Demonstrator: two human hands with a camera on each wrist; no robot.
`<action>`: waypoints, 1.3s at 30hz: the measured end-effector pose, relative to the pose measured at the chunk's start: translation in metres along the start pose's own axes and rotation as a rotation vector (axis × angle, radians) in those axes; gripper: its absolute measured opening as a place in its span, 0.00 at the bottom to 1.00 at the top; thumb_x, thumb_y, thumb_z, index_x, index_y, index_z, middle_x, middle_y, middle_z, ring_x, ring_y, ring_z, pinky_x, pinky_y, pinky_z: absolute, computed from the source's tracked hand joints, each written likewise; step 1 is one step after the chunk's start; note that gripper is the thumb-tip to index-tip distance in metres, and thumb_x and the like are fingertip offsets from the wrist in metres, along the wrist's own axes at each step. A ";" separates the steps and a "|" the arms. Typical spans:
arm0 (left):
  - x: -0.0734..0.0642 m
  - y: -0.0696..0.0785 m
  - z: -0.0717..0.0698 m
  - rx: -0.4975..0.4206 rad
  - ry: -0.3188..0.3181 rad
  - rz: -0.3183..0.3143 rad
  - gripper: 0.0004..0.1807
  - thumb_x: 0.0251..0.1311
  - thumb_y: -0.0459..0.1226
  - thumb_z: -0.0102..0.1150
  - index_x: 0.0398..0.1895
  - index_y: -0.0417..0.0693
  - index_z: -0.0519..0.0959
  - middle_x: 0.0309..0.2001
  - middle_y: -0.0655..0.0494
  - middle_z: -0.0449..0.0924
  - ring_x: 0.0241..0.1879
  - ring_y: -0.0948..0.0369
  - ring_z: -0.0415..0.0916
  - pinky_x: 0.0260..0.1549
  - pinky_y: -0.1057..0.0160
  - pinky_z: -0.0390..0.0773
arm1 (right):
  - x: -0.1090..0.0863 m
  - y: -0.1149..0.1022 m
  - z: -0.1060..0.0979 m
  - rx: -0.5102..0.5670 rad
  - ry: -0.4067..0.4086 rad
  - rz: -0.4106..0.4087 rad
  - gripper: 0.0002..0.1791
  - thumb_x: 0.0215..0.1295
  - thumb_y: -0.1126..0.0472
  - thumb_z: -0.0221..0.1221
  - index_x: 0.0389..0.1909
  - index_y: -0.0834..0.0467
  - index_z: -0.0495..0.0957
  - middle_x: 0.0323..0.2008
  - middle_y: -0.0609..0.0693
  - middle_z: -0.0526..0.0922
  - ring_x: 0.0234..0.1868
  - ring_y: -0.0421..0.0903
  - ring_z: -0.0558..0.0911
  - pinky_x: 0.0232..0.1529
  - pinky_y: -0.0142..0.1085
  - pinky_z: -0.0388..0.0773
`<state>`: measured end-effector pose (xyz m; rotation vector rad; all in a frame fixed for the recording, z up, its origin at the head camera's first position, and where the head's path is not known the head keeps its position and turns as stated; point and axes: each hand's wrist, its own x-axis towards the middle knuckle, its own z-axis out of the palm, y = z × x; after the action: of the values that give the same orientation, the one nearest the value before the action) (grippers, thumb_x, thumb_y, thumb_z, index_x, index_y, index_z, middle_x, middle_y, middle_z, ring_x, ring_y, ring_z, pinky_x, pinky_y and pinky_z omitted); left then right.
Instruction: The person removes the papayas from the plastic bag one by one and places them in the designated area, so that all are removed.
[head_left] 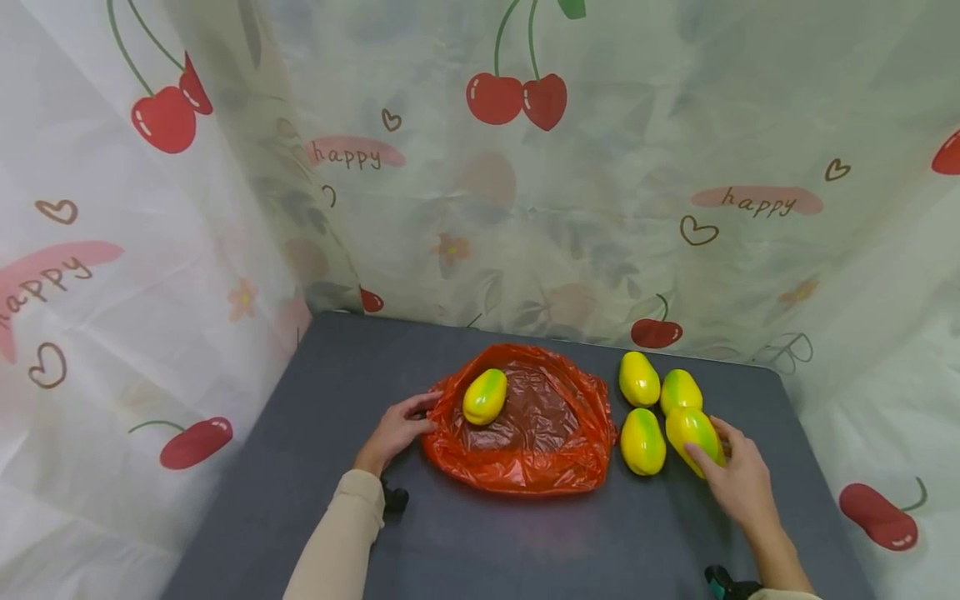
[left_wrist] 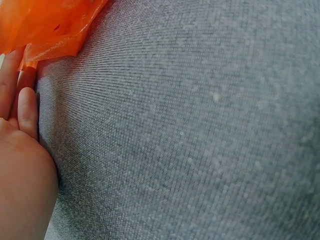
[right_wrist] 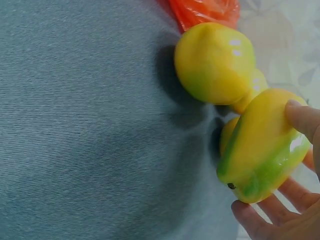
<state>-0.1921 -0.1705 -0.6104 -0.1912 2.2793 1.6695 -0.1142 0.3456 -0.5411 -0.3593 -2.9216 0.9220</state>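
A red plastic bag (head_left: 517,479) lies spread with its mouth up, and one yellow-green papaya (head_left: 485,397) rests inside at the left. My left hand (head_left: 393,433) holds the bag's left edge between thumb and fingers; in the left wrist view thin orange-red plastic (left_wrist: 55,30) covers the fingertips. To the right of the bag, my right hand (head_left: 738,475) grips another papaya (right_wrist: 265,145) with the thumb on one side and fingers on the other. Close to it are three more papayas, one at the back (head_left: 639,379), one in front (head_left: 642,442) and one partly hidden (head_left: 682,390).
A dark grey table (head_left: 480,550) carries everything. White curtain-like sheets (head_left: 600,208) printed with cherries, hearts and words surround its back and sides. Black wrist devices sit at the left wrist (head_left: 395,500) and the right wrist (head_left: 727,583).
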 end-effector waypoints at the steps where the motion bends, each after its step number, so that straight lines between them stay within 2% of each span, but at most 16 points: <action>1: 0.000 0.000 0.000 0.002 0.001 -0.001 0.28 0.61 0.39 0.68 0.66 0.68 0.78 0.67 0.57 0.77 0.69 0.52 0.71 0.71 0.44 0.69 | -0.001 0.002 0.002 -0.001 -0.001 0.006 0.45 0.71 0.39 0.58 0.76 0.67 0.59 0.66 0.73 0.67 0.60 0.68 0.71 0.57 0.65 0.71; 11: -0.001 0.000 0.001 0.014 0.001 -0.007 0.28 0.61 0.39 0.67 0.66 0.67 0.78 0.67 0.56 0.77 0.70 0.51 0.70 0.72 0.43 0.67 | -0.003 0.014 0.011 0.021 -0.043 0.048 0.47 0.71 0.38 0.57 0.76 0.69 0.56 0.68 0.74 0.65 0.62 0.68 0.69 0.58 0.65 0.70; 18: -0.001 0.001 0.001 0.018 0.005 -0.023 0.29 0.61 0.39 0.67 0.66 0.68 0.78 0.67 0.56 0.77 0.70 0.51 0.69 0.73 0.43 0.66 | -0.003 0.018 0.015 0.046 -0.059 0.091 0.48 0.72 0.38 0.56 0.77 0.69 0.54 0.70 0.74 0.62 0.67 0.69 0.66 0.64 0.67 0.66; 24: -0.002 0.001 0.001 0.012 0.002 -0.010 0.29 0.61 0.38 0.67 0.66 0.67 0.78 0.67 0.57 0.77 0.70 0.52 0.69 0.73 0.43 0.66 | -0.002 0.020 0.019 0.059 -0.076 0.115 0.48 0.73 0.38 0.54 0.78 0.68 0.52 0.72 0.73 0.61 0.70 0.69 0.64 0.66 0.67 0.64; 34: -0.002 0.001 0.001 0.016 -0.003 -0.016 0.29 0.61 0.39 0.67 0.66 0.68 0.78 0.68 0.57 0.76 0.70 0.51 0.69 0.73 0.43 0.66 | -0.005 0.024 0.025 0.039 -0.069 0.069 0.47 0.74 0.38 0.53 0.78 0.69 0.53 0.70 0.75 0.62 0.68 0.71 0.65 0.65 0.68 0.64; 39: -0.002 0.001 0.001 0.019 0.002 -0.020 0.29 0.60 0.39 0.67 0.66 0.68 0.78 0.69 0.56 0.75 0.69 0.50 0.70 0.72 0.43 0.67 | -0.004 0.024 0.026 0.024 -0.087 0.083 0.47 0.75 0.38 0.51 0.78 0.69 0.51 0.71 0.75 0.61 0.70 0.71 0.62 0.68 0.69 0.60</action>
<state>-0.1903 -0.1695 -0.6092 -0.2108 2.2862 1.6371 -0.1087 0.3495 -0.5761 -0.4531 -2.9917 1.0082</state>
